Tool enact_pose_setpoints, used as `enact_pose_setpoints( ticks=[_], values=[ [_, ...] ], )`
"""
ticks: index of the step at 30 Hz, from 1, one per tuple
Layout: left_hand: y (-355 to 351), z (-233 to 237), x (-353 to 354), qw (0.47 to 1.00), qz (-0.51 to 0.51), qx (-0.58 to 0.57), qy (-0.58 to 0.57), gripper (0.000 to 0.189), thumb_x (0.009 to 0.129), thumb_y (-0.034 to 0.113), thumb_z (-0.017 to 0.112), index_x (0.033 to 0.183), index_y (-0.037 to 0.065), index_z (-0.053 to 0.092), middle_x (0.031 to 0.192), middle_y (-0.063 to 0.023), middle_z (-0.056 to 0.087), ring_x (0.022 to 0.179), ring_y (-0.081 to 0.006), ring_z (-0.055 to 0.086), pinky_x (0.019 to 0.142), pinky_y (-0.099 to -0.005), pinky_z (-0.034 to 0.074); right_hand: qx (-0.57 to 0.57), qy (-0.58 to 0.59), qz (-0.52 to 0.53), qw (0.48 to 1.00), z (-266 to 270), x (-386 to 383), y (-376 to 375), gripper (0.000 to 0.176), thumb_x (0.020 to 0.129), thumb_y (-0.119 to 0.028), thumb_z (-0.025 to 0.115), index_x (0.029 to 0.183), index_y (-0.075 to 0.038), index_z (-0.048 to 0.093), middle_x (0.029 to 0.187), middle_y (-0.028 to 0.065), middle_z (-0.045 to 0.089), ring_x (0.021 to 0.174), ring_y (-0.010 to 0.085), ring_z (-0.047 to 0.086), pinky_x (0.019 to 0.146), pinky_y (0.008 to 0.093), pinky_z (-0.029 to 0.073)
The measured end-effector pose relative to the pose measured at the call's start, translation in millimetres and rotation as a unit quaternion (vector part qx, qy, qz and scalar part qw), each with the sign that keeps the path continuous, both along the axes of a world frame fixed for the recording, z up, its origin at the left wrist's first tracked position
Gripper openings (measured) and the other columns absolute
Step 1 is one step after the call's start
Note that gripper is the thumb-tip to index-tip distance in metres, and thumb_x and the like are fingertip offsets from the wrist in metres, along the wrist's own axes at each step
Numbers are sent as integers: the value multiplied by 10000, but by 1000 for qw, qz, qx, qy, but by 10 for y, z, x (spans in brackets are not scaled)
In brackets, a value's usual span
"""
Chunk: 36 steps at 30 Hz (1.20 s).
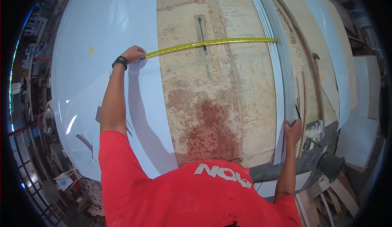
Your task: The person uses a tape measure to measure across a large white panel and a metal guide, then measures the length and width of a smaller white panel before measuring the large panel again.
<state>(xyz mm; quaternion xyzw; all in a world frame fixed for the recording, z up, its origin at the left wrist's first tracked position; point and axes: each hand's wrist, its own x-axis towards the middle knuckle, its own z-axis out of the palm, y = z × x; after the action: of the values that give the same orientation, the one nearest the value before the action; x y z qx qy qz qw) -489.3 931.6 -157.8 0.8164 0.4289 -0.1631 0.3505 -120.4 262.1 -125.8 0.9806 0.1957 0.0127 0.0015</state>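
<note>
Your left hand (134, 54) is closed, pinching the yellow tape (210, 43) down on the white sheet (102, 31). The tape runs flat across the worn surface (228, 104) to the grey rail (281, 63). Your right hand (293, 129) is closed around that rail's near end.

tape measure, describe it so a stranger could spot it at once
Across the worn, stained table, the tape measure runs from the left hand at the edge of the white sheet to the grey rail. It is the only bright yellow line.
</note>
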Motion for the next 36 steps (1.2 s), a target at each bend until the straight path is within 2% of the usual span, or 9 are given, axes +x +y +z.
enact_pose_setpoints(
  ticks=[3, 15, 16, 18, 36],
  values=[
    [0, 13, 15, 1000, 1, -9, 18, 325, 772, 217, 604, 978, 8, 743, 805, -86, 702, 695, -160, 623, 683, -300, 510, 0, -3, -2, 1000, 7, -3, 13, 450, 704, -283, 830, 914, 11, 562, 883, 207, 623, 841, 418, 621, 731, 488, 470],
    [-4, 45, 23, 1000, 5, -18, 19, 343, 785, 213, 616, 1025, -4, 730, 817, -71, 698, 707, -147, 622, 688, -287, 510, 3, 1, -2, 1000, -2, 1, 7, 452, 700, -280, 833, 907, 12, 556, 895, 210, 630, 851, 426, 624, 738, 488, 476],
    [5, 18, 13, 1000, 5, -18, 19, 343, 785, 213, 616, 1025, -4, 730, 817, -71, 698, 707, -147, 622, 688, -287, 510, 2, 1, -2, 1000, -5, 3, 5, 452, 700, -280, 833, 907, 12, 556, 895, 210, 630, 851, 426, 624, 738, 488, 476],
    [-5, -20, -2, 1000, 11, 2, -1, 285, 762, 221, 596, 919, 44, 756, 723, -60, 668, 643, -154, 605, 643, -301, 502, 8, 4, -7, 1000, -9, 4, 6, 453, 700, -279, 834, 908, 12, 557, 896, 210, 632, 854, 426, 625, 738, 487, 478],
    [3, -2, 0, 1000, 9, -3, 6, 305, 758, 217, 590, 945, 44, 759, 766, -75, 690, 675, -169, 620, 682, -306, 511, 5, 6, -13, 1000, 10, -6, 46, 434, 690, -248, 841, 897, 13, 563, 879, 205, 636, 835, 424, 626, 728, 491, 475]
  ],
)
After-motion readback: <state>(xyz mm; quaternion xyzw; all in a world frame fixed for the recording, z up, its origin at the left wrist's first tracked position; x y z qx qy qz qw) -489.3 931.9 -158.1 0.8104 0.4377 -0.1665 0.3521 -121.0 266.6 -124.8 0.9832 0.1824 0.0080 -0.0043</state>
